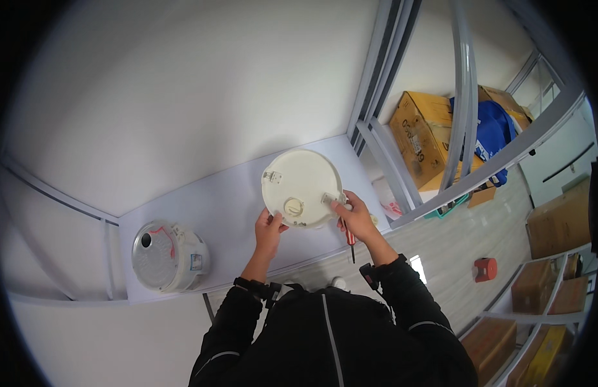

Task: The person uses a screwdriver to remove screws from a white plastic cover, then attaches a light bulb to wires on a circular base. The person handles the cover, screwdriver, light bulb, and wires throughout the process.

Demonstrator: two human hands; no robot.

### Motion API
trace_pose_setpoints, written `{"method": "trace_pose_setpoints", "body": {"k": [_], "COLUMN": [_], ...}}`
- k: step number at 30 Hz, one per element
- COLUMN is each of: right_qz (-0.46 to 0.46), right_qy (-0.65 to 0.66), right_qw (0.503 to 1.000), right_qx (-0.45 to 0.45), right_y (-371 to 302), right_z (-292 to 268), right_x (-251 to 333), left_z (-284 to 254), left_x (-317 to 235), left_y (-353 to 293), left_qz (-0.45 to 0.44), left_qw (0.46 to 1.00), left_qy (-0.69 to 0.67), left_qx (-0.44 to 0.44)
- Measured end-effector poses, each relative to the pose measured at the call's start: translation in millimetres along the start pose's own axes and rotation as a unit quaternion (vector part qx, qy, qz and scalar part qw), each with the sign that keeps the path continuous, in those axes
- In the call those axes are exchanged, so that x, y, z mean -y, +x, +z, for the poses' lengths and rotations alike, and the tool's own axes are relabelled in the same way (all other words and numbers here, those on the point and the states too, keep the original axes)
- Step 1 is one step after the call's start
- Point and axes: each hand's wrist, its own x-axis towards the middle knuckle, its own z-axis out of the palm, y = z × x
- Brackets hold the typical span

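A round off-white plastic cover (302, 177) is held up over the bench, its flat face toward me. It has a raised circular part near its lower edge and small fittings at its rim. My left hand (268, 233) pinches the lower left edge between thumb and fingers. At the lower right edge, my right hand (359, 222) grips the cover with the thumb on its face. That same hand also keeps hold of a screwdriver (350, 237) with a red and white handle, its dark shaft pointing down toward me. The fingers behind the cover are hidden.
On the bench (234, 200), to the left, stands a round white and silver appliance body (166, 257). A grey metal frame (462, 103) rises at the right, with cardboard boxes (420, 138) and a blue bag (496, 129) beyond. A red stool (485, 269) stands on the floor near shelves of boxes.
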Motion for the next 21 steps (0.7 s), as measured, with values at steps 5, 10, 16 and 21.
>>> {"method": "trace_pose_setpoints", "body": {"k": [5,10,16,21], "right_qz": [-0.027,-0.076,-0.152,-0.205], "right_qy": [-0.041,-0.081,-0.128,-0.134], "right_qw": [0.997,0.985,0.970,0.968], "right_qx": [-0.054,-0.134,-0.138,-0.055], "right_y": [3,-6,-9,-16], "right_z": [-23,-35,-47,-46], "right_x": [-18,-22,-36,-30], "left_z": [35,54,59,58], "left_x": [1,10,34,46], "left_y": [3,19,29,25], "left_qz": [-0.018,-0.038,-0.021,0.006], "left_qw": [0.999,0.980,0.984,0.987], "left_qy": [-0.024,0.195,0.177,0.163], "left_qx": [0.016,0.025,0.028,-0.015]}}
